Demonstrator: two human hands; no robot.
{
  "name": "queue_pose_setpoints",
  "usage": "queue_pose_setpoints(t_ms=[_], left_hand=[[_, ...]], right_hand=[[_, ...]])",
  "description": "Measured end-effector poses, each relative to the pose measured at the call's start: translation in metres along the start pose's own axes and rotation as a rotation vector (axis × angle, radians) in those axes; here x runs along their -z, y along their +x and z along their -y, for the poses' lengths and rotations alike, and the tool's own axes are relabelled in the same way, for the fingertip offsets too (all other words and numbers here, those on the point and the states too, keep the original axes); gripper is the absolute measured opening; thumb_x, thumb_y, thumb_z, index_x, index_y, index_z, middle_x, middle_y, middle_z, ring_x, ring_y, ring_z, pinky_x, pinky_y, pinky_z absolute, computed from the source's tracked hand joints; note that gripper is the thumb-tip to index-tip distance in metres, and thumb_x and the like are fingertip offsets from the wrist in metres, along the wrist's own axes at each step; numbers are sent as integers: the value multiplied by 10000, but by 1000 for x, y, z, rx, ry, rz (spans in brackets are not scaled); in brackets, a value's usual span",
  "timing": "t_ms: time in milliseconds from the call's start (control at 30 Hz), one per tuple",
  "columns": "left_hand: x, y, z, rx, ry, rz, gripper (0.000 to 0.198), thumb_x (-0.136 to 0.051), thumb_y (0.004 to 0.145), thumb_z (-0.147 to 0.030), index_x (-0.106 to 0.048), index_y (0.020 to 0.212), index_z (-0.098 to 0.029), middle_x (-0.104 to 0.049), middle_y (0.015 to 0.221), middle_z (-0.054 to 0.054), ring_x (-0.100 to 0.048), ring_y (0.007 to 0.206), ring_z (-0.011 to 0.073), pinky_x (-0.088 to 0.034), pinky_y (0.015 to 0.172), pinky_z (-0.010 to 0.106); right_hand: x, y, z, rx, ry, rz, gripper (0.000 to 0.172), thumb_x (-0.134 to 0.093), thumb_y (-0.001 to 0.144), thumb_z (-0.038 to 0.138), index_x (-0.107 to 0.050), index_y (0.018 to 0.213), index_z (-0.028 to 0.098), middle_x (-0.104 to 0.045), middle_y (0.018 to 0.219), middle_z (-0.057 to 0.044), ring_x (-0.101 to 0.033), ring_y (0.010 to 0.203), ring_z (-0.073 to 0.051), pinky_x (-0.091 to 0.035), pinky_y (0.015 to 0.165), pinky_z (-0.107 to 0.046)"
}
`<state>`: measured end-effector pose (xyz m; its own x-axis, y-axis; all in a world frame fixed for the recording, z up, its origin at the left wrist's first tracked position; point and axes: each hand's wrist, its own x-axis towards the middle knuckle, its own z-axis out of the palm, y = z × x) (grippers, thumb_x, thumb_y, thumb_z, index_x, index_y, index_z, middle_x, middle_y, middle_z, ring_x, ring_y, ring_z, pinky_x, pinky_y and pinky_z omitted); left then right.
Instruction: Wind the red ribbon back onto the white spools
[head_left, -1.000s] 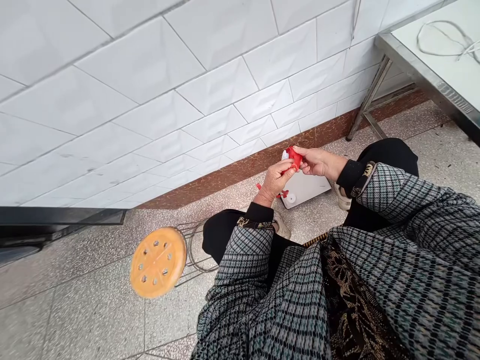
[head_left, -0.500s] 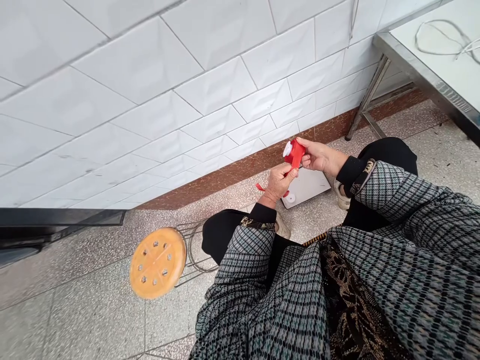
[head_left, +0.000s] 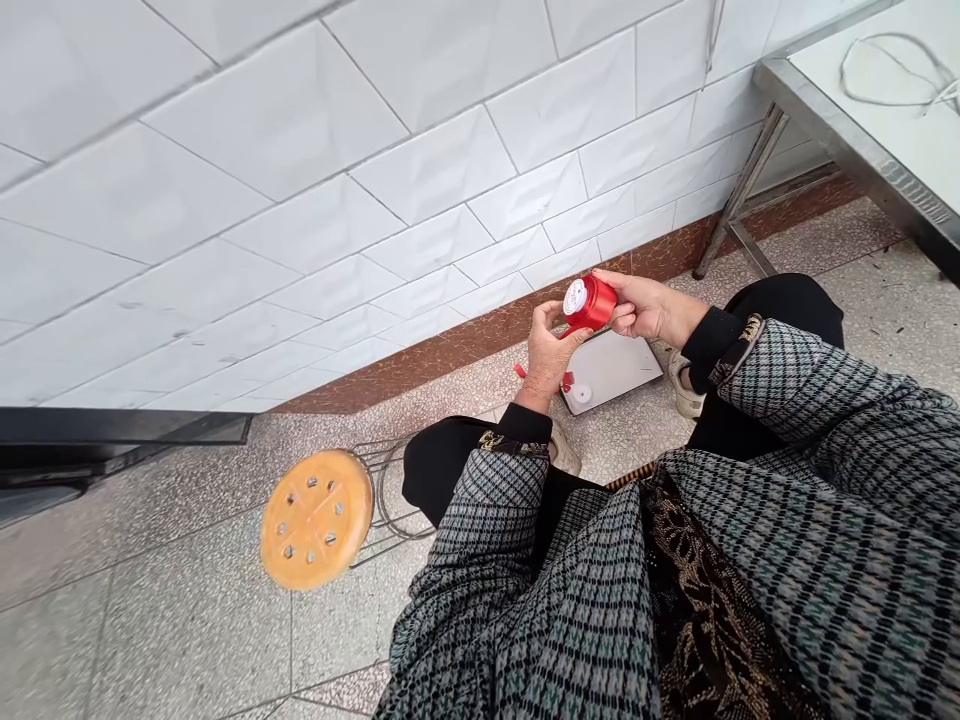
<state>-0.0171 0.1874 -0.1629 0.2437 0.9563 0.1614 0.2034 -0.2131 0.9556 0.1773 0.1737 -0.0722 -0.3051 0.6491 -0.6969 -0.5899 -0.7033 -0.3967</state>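
Red spool point(head_left: 590, 302) partly hidden in right hand point(head_left: 646, 310); left hand point(head_left: 547, 356) grip unclear.

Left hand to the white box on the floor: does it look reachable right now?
Probably yes. The left hand is just above the white box with nothing between, but it grips red ribbon from the spool in the right hand.

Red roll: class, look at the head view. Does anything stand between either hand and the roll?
Nothing visible does. The right hand grips the red roll by its side, and the left hand touches it from below. The white box lies on the floor beneath them, not between.
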Motion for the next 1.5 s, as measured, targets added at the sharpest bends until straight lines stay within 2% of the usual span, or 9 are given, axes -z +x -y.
queue_pose_setpoints(t_ms=[100,233,667,833,900,1000,1233,1367,1500], left_hand=[[5,1,-1,-81,-106,149,974,-949,646,-668,-548,1432,-259,-596,1538,187,-563,1470,355,-483,1203,513],[10,0,-4,-119,-104,256,1051,-904,636,-769,-563,1479,-242,-592,1565,197,-548,1494,390,-453,1251,551],[-16,-3,15,61,-134,-42,703,-828,819,-615,-600,1356,-223,-697,1377,164,-688,1292,297,-576,1091,464],[-15,-7,3,115,-148,-22,509,-752,873,-695,-642,1065,-237,-707,932,65,-703,865,191,-594,769,345],[-11,-10,-5,169,-172,28,548,-707,865,-773,-597,856,-236,-548,682,-11,-526,591,127,-461,556,277],[-6,-13,-14,181,-192,116,653,-681,823,-844,-495,690,-232,-368,575,-52,-303,497,95,-260,469,266],[-4,-5,-6,25,-83,47,531,-812,789,-671,-567,724,-205,-535,691,-28,-470,646,115,-431,622,271],[1,2,6,-49,-132,0,686,-939,659,-649,-642,1118,-236,-715,1162,77,-692,1089,236,-587,844,332],[11,6,10,-184,-115,219,1038,-937,653,-697,-521,1503,-271,-568,1591,172,-540,1492,376,-541,1141,481]], right_hand=[[-2,-6,-1,-18,-42,23,384,-540,1120,392,-521,789,199,-371,508,89,-119,398,-15,-147,315,-104],[-3,-10,-3,-65,-76,77,362,-551,1119,399,-572,833,178,-454,552,64,-121,407,-8,-146,320,-105],[-11,6,-42,307,20,6,247,-638,1074,242,-616,834,191,-539,600,50,-329,457,-48,-324,417,-148],[0,12,-22,326,113,-63,225,-631,1075,274,-581,865,211,-480,559,85,-240,415,-43,-251,378,-162],[2,10,-14,305,150,-95,250,-609,1086,277,-543,852,217,-443,536,95,-226,404,-40,-240,371,-153],[-1,6,-8,280,175,-116,283,-562,1110,275,-505,839,217,-419,513,100,-210,391,-32,-226,359,-136],[-6,-3,-4,169,131,-8,256,-484,1131,254,-529,887,192,-471,531,85,-192,366,-7,-211,324,-91],[0,-5,0,51,52,114,173,-530,1099,236,-554,937,182,-469,560,81,-215,366,-9,-237,305,-90],[7,-5,3,-40,-16,197,147,-550,1088,226,-564,951,173,-504,599,66,-220,376,-10,-245,296,-97]])
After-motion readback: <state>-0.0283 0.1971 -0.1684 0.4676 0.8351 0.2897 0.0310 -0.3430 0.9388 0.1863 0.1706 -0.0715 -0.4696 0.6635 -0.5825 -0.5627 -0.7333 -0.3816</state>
